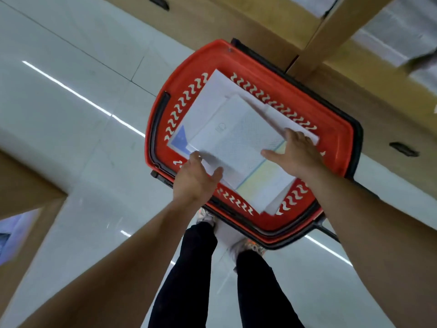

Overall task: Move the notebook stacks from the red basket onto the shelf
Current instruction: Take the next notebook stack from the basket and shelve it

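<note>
A red basket [335,129] with black handles stands on the floor right in front of my feet. Pale notebook stacks fill it, with one white stack [236,138] lying on top and others underneath, one showing a blue corner [181,139]. My left hand [195,178] grips the near-left edge of the top stack, thumb on its cover. My right hand [296,153] holds its right edge, fingers spread over the side. The wooden shelf [331,27] rises just behind the basket, with wrapped white stacks [397,31] on it.
Glossy white floor tiles [71,79] spread to the left. Brown shelf units with black handle slots [403,149] run behind and to the right. Another brown unit [28,185] juts in at the left. My dark-trousered legs [189,268] stand below the basket.
</note>
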Demonstrator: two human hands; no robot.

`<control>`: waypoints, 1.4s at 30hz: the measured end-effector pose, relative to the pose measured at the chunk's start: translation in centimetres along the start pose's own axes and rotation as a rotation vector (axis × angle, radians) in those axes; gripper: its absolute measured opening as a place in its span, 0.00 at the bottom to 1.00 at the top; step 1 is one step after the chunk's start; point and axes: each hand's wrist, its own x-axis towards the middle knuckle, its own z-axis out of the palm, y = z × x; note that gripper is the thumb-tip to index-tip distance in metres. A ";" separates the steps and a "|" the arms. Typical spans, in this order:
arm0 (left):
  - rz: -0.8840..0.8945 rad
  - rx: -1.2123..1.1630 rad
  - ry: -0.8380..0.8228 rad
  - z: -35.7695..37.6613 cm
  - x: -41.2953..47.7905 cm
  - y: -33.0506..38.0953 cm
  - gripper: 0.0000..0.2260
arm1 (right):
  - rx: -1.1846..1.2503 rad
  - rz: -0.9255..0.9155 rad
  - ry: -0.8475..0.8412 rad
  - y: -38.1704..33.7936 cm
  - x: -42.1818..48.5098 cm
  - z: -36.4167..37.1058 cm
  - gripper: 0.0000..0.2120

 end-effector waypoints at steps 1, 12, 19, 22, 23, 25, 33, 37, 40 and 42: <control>-0.005 -0.025 0.046 0.9 0.3 -0.1 0.26 | 0.003 -0.011 -0.004 0.0 0.7 0.6 0.49; 0.009 -0.239 0.091 4.0 0.5 1.8 0.42 | 0.180 0.021 -0.078 1.6 2.3 1.1 0.56; 0.079 -0.189 0.037 2.9 3.8 3.6 0.41 | 0.558 0.100 -0.085 3.7 -0.8 4.4 0.34; 0.015 -0.210 0.114 4.9 2.4 3.1 0.39 | 0.640 0.090 -0.126 3.4 0.1 4.0 0.30; -0.017 -0.246 0.117 5.7 1.9 2.9 0.39 | 0.643 0.084 -0.120 3.2 0.4 3.8 0.31; -0.096 -0.349 0.090 6.9 1.3 2.5 0.36 | 0.650 0.046 -0.079 2.6 0.7 3.6 0.31; -0.096 -0.520 0.153 8.1 1.0 3.0 0.39 | 0.679 -0.119 -0.063 2.5 1.1 3.5 0.32; 0.008 -0.472 0.171 7.0 2.6 1.7 0.37 | 0.701 -0.127 -0.096 1.6 1.0 4.2 0.36; -0.001 -0.476 0.150 5.8 3.1 0.9 0.34 | 0.685 -0.117 0.009 0.5 0.2 4.8 0.30; -0.054 -0.519 0.106 5.2 2.8 0.9 0.28 | 0.680 -0.107 0.058 0.3 -0.6 4.5 0.26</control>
